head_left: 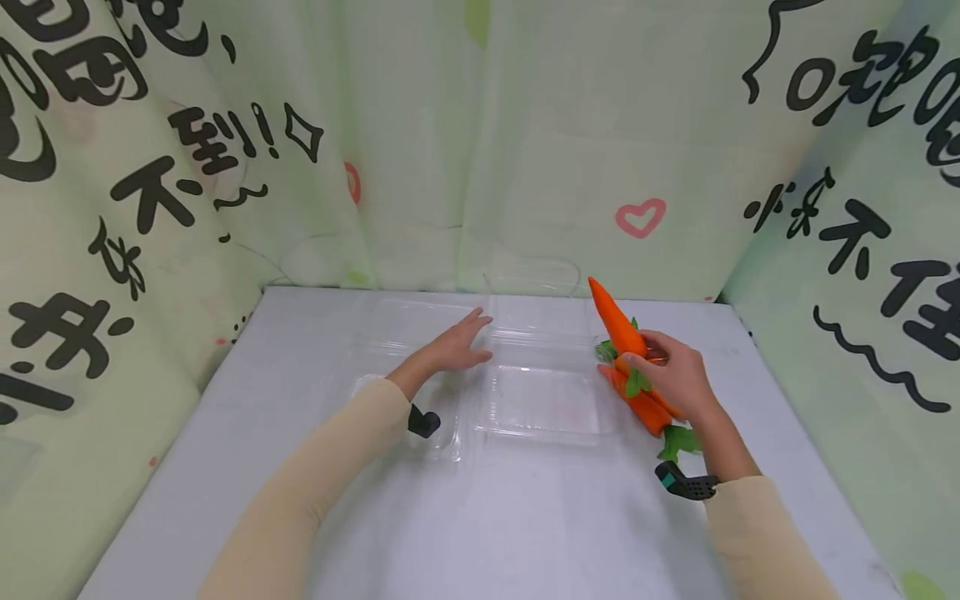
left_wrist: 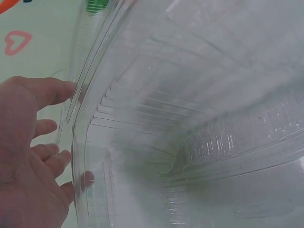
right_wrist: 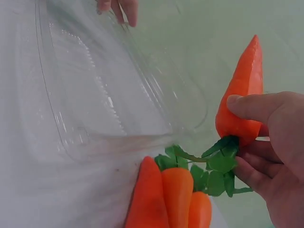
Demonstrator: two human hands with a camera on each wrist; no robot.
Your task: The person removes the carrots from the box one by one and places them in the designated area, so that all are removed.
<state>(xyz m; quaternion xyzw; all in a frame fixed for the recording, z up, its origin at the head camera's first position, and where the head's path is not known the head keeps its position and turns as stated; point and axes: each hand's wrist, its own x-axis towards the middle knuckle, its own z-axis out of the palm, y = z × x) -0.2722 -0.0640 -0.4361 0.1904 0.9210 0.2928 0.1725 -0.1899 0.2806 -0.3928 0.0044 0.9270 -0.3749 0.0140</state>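
A clear plastic clamshell box (head_left: 542, 435) lies spread out on the white table, its lid and base side by side. Over its middle reaches my left hand (head_left: 450, 346), fingers extended. In the left wrist view, thumb and fingertips touch the box's rim (left_wrist: 78, 137). My right hand (head_left: 678, 371) pinches an orange toy carrot (head_left: 617, 318) with thumb and fingers, its tip pointing up and away. Green leaves (right_wrist: 223, 164) hang from that carrot's top. Below the right hand, several more carrots (right_wrist: 178, 194) lie bunched on the table, right of the box.
The white table (head_left: 525, 525) is bounded at the back and sides by pale green curtains (head_left: 540, 125) printed with black characters and hearts. A green leaf (head_left: 678, 442) sticks out toward the right wrist. Black cameras (head_left: 686, 483) are strapped to both wrists.
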